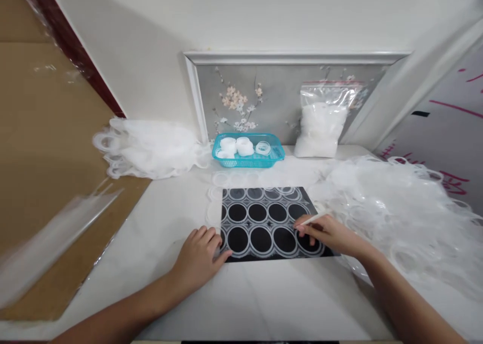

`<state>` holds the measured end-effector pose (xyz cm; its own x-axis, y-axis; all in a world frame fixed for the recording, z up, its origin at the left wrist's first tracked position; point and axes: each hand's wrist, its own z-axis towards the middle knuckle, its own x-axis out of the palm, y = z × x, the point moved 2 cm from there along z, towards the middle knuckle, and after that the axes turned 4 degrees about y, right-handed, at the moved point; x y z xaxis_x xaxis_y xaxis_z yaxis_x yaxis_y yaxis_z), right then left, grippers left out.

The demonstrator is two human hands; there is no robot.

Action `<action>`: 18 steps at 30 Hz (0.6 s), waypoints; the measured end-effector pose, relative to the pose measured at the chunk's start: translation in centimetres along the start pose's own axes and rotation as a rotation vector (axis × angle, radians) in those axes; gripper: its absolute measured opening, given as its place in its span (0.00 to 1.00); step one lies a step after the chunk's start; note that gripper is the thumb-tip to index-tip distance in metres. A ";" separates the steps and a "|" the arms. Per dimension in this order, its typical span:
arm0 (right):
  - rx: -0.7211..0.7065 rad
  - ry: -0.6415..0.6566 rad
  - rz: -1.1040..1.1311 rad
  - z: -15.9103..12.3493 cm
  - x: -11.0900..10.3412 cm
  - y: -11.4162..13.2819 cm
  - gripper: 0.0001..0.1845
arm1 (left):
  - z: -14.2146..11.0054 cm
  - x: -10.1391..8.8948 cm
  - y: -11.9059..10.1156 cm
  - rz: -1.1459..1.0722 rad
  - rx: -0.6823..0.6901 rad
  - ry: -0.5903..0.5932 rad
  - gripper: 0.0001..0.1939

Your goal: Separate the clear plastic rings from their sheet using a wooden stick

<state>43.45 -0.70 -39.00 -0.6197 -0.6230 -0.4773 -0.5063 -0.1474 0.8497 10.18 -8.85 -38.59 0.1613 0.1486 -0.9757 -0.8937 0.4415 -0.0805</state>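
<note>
A pale, marbled desk (pixel 264 296) is standing against a wall with a framed floral panel (pixel 271 100). Near centre, a black mat (pixel 257 212) is lying flat, with a sheet of clear rings (pixel 248 222) covering it. The left hand (pixel 199 253) is resting palm down, released, its fingertips touching the mat's near-left edge. The right hand (pixel 330 231) is pinching a slim white stick (pixel 315 217) over the right-side rings. Whether the tip is touching is unclear.

Risks, as judged:
- Slippage: the left hand is bracing one side only, so a sideways push could be skewing mat or sheet.
- Tearing: the film is looking thin; a hard or slanted stick could be nicking a ring.
- Snagging: the right forearm is passing beside the loose ring pile (pixel 385 208); a sleeveless brush could be dragging strands across.
- Misreading: rings are overlapping at the far edge, so outlines could be confusing the eye.

Far side: a blue basket (pixel 247 165) is holding white rolls (pixel 244 147); a clear bag (pixel 320 127) is standing right of it.
</note>
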 end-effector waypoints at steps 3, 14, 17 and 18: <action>0.064 0.186 -0.006 -0.9 -0.1 0.5 0.21 | -0.2 -0.3 -0.5 0.000 -0.040 0.122 0.15; -0.109 0.244 -0.097 -1.6 -1.0 2.4 0.20 | 0.5 -3.1 -0.1 -0.152 0.091 0.208 0.09; -0.131 0.246 -0.136 -2.3 -1.2 2.7 0.18 | 0.5 -3.9 0.5 -0.080 0.176 0.184 0.05; -0.114 0.256 -0.145 -2.5 -1.2 2.8 0.18 | 0.4 -4.0 0.7 -0.054 0.194 0.197 0.05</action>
<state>44.34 -2.27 -35.50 -0.3675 -0.7604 -0.5355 -0.4984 -0.3250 0.8037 9.07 -8.75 -34.62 0.1052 -0.0462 -0.9934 -0.7863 0.6077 -0.1115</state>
